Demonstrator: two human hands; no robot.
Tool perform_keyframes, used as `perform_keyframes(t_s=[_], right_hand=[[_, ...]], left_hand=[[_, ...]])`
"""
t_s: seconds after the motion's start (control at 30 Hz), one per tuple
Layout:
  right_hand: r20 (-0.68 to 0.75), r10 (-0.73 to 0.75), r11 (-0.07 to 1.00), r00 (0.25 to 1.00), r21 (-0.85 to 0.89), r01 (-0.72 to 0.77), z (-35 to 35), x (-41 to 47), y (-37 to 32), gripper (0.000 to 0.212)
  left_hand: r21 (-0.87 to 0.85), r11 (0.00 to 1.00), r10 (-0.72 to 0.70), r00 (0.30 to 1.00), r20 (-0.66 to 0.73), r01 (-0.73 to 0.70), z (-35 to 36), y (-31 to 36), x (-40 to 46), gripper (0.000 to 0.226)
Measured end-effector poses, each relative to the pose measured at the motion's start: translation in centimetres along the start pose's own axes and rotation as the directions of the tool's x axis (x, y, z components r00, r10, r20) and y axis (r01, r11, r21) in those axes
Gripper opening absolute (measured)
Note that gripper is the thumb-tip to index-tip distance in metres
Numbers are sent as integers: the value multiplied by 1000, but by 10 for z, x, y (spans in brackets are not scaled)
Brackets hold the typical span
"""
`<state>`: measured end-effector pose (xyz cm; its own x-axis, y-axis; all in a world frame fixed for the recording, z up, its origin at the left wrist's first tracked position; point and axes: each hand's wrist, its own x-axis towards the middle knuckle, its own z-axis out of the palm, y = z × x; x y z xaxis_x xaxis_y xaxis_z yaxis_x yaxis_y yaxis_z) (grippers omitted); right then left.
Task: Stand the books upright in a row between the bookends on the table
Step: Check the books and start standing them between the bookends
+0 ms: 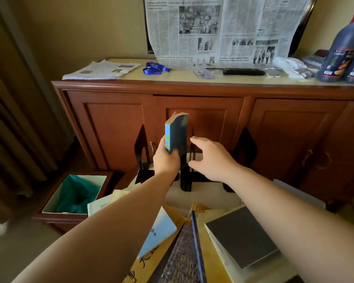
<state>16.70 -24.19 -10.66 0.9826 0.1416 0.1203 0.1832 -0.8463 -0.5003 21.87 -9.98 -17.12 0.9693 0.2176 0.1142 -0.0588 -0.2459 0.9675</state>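
I grip a blue book (176, 135) upright in my left hand (165, 160), right hand (211, 158) open, about to seat it between the bookends (142, 146).

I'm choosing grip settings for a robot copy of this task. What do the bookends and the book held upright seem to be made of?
The bookends look like thin sheet metal with a glossy black painted finish: flat, bent at the base, edges very slim. The book in the left hand looks like a paperback, with a dark, slightly shiny card cover, a light blue spine and yellowed paper edges.
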Motion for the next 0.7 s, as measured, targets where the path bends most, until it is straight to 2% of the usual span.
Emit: perform_keyframes(t_s=[0.17, 0.27, 0.43, 0.53, 0.6, 0.7], right_hand=[[15, -28, 1000, 999, 11, 28, -2, -4, 12, 80], [36, -32, 999, 999, 40, 30, -2, -4, 17, 83], [29, 1, 993, 1000, 121, -4, -6, -10, 18, 97], [70, -66, 994, 995, 90, 59, -8, -12, 17, 96], [88, -90, 996, 992, 4, 90, -7, -13, 16, 90], [95, -51, 995, 994, -82, 59, -4, -16, 13, 89]], left_hand=[[-46, 999, -19, 999, 33, 20, 25, -14, -5, 49], [-25, 1000, 1, 982, 189, 4, 29, -22, -8, 58], [26, 998, -68, 884, 463, 63, 22, -31, -12, 76], [136, 991, -66, 839, 540, -10, 15, -26, -13, 84], [205, 976, -50, 840, 540, -73, 13, -22, -14, 84], [320, 929, -18, 843, 538, -185, 13, -14, -17, 80]])
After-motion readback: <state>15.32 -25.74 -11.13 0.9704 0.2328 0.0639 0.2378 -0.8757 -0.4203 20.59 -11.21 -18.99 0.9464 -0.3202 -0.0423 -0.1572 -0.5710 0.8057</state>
